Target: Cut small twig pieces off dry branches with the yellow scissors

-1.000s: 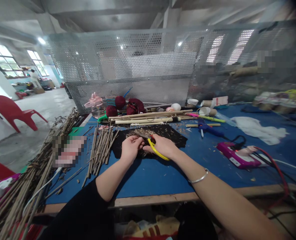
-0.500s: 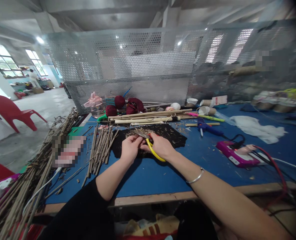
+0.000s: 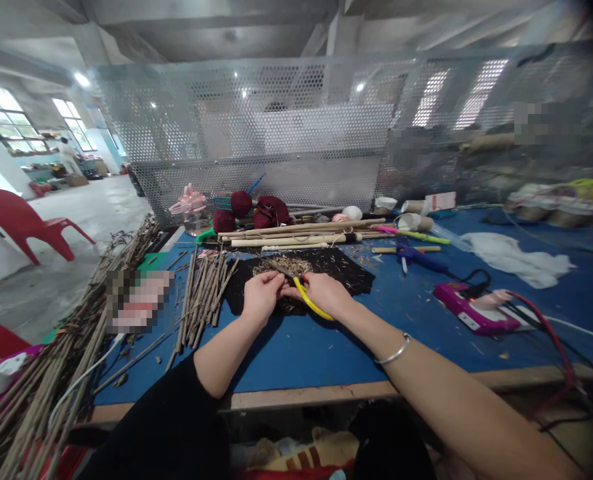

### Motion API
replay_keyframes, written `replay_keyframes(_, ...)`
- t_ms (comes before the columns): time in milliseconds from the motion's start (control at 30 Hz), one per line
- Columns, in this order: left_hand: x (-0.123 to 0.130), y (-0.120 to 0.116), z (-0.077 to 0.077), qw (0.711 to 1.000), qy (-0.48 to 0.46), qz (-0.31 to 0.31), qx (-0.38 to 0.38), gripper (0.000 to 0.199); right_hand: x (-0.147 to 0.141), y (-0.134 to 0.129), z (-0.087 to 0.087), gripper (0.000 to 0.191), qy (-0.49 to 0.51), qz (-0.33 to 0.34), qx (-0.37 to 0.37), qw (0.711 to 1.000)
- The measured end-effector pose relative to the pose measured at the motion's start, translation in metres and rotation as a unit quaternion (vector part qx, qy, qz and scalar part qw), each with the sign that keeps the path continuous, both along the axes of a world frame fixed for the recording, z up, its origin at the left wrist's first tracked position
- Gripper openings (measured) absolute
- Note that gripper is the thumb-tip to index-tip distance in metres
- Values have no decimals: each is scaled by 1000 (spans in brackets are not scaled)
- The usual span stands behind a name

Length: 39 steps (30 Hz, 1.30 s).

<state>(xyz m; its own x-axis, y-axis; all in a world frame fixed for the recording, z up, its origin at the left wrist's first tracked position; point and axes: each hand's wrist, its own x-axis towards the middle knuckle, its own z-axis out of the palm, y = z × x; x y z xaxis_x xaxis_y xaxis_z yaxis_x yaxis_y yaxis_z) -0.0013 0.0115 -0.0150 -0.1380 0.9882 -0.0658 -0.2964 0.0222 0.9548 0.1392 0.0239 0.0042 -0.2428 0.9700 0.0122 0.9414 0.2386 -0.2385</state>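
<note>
Yellow-handled scissors (image 3: 313, 303) are gripped in my right hand (image 3: 325, 291), their blades pointing up and left over a black cloth (image 3: 359, 273). My left hand (image 3: 262, 293) is pinched closed close to the blades; what its fingertips hold is too small to make out. Small brown clippings (image 3: 296, 265) lie on the cloth around and beyond both hands. Just left of the cloth, cut brown sticks (image 3: 203, 300) are spread on the blue tabletop (image 3: 296, 360).
Long dry stalks (image 3: 83, 347) fill the left edge beside a phone (image 3: 141, 300) with a cable. Dark red yarn (image 3: 271, 212) and pale rods (image 3: 296, 240) lie behind. A blue glue gun (image 3: 416, 257) and purple power strip (image 3: 476, 310) are at right.
The scissors' handles look closer together than before. Both hands have stayed in nearly the same place over the black cloth.
</note>
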Motion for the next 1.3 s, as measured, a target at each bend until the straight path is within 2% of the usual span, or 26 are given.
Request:
replay_keyframes(267,-1,-1,4,1000,7,11,-21,25,5,4,1,63,11,-5,-13,1000)
replay_keyframes(533,-2,2,5,999,-34,21,11,26,9,3,8,59,9,-8,-5,1000)
replay_keyframes(667,-1,1,5,999,-32,4,18,27,8,-2,12,61,5,0,13,1000)
replay_keyframes(833,2,-5,7,1000,-17,-18,0,26,7,-4,16,60,26,10,16,999)
replay_keyframes(1067,4,-9,11,999,32,9,-23,21,9,-3,12,61,59,69,31,995)
replay_keyframes(1300,-1,-7,8,995,101,11,-10,20,10,-2,7,59,31,54,34,997)
